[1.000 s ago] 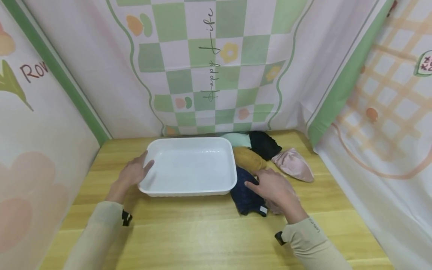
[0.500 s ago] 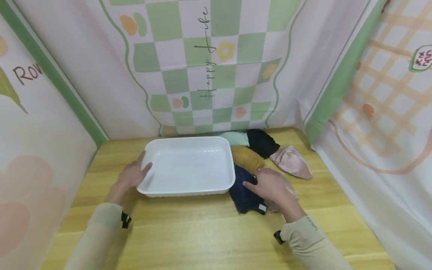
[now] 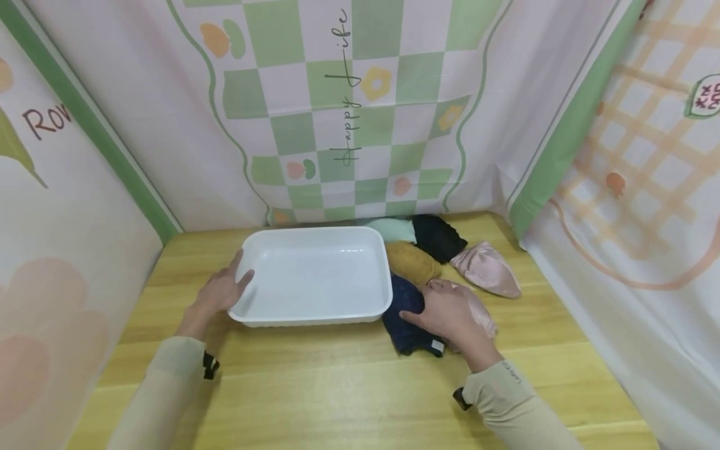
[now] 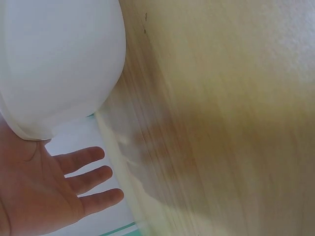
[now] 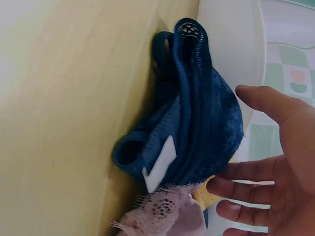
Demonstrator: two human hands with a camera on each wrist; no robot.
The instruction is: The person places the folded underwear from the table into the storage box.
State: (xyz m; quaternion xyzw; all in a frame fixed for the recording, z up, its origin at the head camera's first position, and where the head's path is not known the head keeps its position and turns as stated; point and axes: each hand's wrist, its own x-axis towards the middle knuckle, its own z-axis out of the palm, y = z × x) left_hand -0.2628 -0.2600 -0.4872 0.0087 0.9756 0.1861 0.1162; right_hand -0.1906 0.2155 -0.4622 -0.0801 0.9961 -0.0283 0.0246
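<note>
A white rectangular tray [image 3: 315, 275] stands on the table. At its left end my left hand [image 3: 216, 292] rests on the rim; the left wrist view shows three straight fingers [image 4: 81, 159] outside it, and the thumb's grip is hidden there. My right hand [image 3: 450, 312] is over a folded navy bra [image 3: 407, 340] against the tray's right side. In the right wrist view its thumb and loosely bent fingers are spread around the bra's rounded end [image 5: 224, 118], without visibly pinching it. Partly under this hand lies a pink lace-edged bra [image 3: 484, 312].
Beyond the right hand lie more folded garments: a mustard one [image 3: 413, 262], a mint one [image 3: 394, 230], a black one [image 3: 439, 237] and a pink satin one [image 3: 488, 272]. Printed cloth walls [image 3: 360, 125] enclose the wooden table [image 3: 315, 387] at the back and sides.
My right hand has shifted slightly left and lower over the navy bra, showing more of the pink lace-edged one. My left hand and the tray keep their places; the head view has shifted slightly.
</note>
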